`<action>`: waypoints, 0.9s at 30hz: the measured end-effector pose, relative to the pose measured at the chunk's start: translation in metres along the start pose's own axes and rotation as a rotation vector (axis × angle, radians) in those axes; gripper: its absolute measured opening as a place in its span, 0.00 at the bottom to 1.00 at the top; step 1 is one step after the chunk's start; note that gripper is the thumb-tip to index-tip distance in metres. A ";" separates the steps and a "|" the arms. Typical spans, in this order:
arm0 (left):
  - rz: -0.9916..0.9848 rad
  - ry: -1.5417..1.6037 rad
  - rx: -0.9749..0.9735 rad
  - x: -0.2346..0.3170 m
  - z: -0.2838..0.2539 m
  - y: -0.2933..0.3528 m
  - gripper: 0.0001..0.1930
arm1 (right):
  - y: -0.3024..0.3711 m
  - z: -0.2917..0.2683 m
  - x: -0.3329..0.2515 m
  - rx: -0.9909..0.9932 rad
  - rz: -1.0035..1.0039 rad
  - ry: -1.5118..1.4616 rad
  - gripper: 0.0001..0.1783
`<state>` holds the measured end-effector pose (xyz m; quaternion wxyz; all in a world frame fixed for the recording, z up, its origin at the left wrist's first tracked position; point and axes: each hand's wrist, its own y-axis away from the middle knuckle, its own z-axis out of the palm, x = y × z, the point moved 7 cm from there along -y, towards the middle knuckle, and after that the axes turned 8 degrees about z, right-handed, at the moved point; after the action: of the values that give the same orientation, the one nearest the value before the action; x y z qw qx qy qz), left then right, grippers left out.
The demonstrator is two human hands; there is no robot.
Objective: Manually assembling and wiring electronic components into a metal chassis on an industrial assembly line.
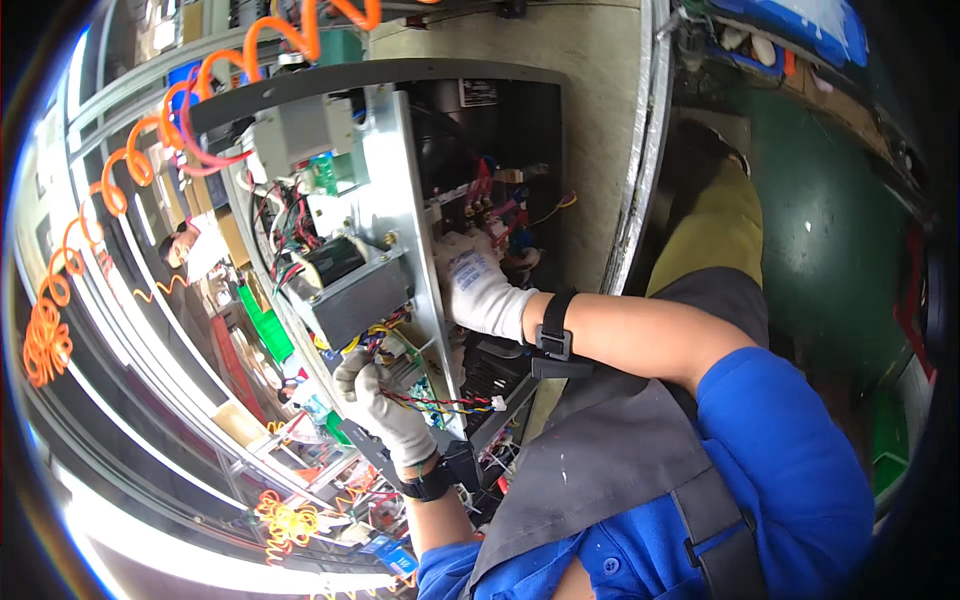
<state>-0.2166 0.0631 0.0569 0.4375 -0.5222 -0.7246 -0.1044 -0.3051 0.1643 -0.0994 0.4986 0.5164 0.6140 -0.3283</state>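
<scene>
An opened machine housing with a black panel (420,140) and an upright silver metal plate (395,170) stands before me. My left hand (385,410), in a white glove, is at the plate's left side with its fingers curled. From its edge runs a twisted bundle of coloured wires (440,404), ending in a white connector (499,404); the fingers seem closed on it. Just above is a grey metal box (360,305). On the plate's other side, my gloved right hand (482,290) reaches in near red wires (482,185); its fingertips are hard to make out.
An orange coiled air hose (120,190) hangs along the left. Beyond the housing are aluminium frames, a green bin (265,322) and another person (195,250). A metal edge (640,170) borders the light work surface (605,110); green floor (810,210) lies at the right.
</scene>
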 end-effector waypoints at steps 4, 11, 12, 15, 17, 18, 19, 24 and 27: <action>-0.009 0.045 0.006 -0.003 -0.003 0.003 0.07 | 0.001 -0.008 -0.006 0.146 -0.149 -0.007 0.23; -0.071 -0.080 -0.107 -0.004 -0.006 0.004 0.08 | -0.001 -0.019 -0.003 0.140 -0.487 0.111 0.26; -0.047 -0.119 -0.130 0.000 -0.005 0.002 0.08 | -0.001 -0.017 -0.001 0.070 -0.527 0.223 0.23; -0.063 -0.184 -0.221 0.010 0.001 0.001 0.12 | -0.003 -0.023 -0.005 -0.002 -0.666 0.280 0.18; 0.201 -0.491 -0.316 0.035 0.006 -0.001 0.19 | -0.001 -0.030 -0.006 -0.023 -0.746 0.338 0.14; 0.226 -0.548 -0.326 0.041 0.005 0.000 0.21 | -0.003 -0.031 0.002 -0.183 -0.669 0.299 0.11; 0.249 -0.614 -0.323 0.046 0.002 0.002 0.23 | -0.004 -0.032 0.011 -0.341 -0.587 0.276 0.08; 0.127 -0.570 -0.344 0.045 -0.030 0.016 0.29 | 0.013 -0.085 0.034 -0.031 -0.568 0.188 0.07; 0.031 -0.472 -0.335 0.035 -0.044 0.022 0.18 | 0.010 -0.110 0.061 -0.062 -0.452 0.284 0.10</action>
<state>-0.1772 0.0692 0.1023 0.1660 -0.6081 -0.7709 -0.0916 -0.3232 0.2866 -0.1250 0.3371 0.3914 0.7874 -0.3365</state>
